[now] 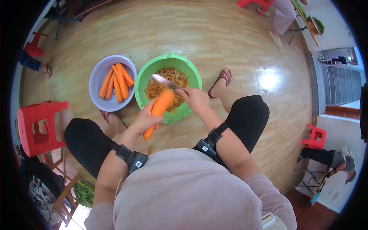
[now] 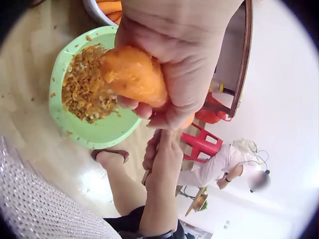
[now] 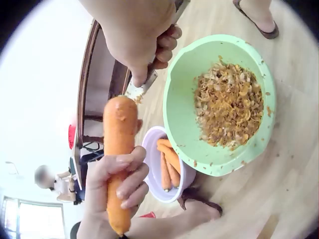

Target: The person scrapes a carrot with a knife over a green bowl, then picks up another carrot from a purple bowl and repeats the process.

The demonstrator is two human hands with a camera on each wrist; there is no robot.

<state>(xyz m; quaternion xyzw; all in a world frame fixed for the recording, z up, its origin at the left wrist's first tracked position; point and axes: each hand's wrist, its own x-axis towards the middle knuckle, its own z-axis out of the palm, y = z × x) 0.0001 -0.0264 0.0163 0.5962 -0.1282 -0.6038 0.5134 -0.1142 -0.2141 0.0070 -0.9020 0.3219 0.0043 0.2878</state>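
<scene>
Our left hand [image 1: 145,120] grips a thick orange carrot [image 1: 160,109]; our right hand [image 1: 194,100] grasps a metal-bladed knife [image 1: 165,81] above the round green plastic basin [image 1: 196,82].

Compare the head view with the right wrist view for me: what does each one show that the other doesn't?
Only the head view: the leafy greens at the lower left and the black wrist straps.

Only the right wrist view: the bright window panes at the lower left and orange bits clinging at the knife.

Both: the left hand gripping a carrot, the right hand holding the knife, the green basin of shavings, and the pale purple basin of carrots.
</scene>
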